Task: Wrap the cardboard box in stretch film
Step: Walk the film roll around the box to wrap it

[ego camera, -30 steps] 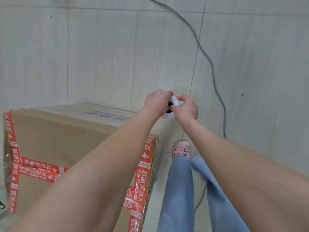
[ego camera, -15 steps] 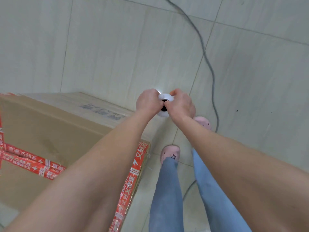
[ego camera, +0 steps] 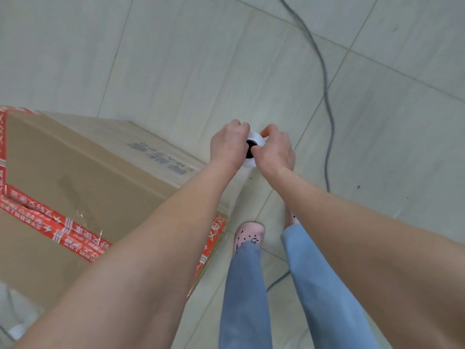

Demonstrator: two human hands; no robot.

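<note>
Now, mid-wrap, my left hand (ego camera: pixel 227 144) and right hand (ego camera: pixel 275 153) both curl round the small white stretch-film roll (ego camera: pixel 257 137) beside the brown cardboard box (ego camera: pixel 75 172); next, I judge, carry it round the corner.

The left forearm (ego camera: pixel 156 248) and the right forearm (ego camera: pixel 352 235) are stretched forward and downward, bare, and are brought together at their far ends. The left grip (ego camera: pixel 227 146) and the right grip (ego camera: pixel 275 152) are held backs-up, just beside each other, with fingers curled. A small white film roll (ego camera: pixel 257 141) is clasped between them from either side.
</note>
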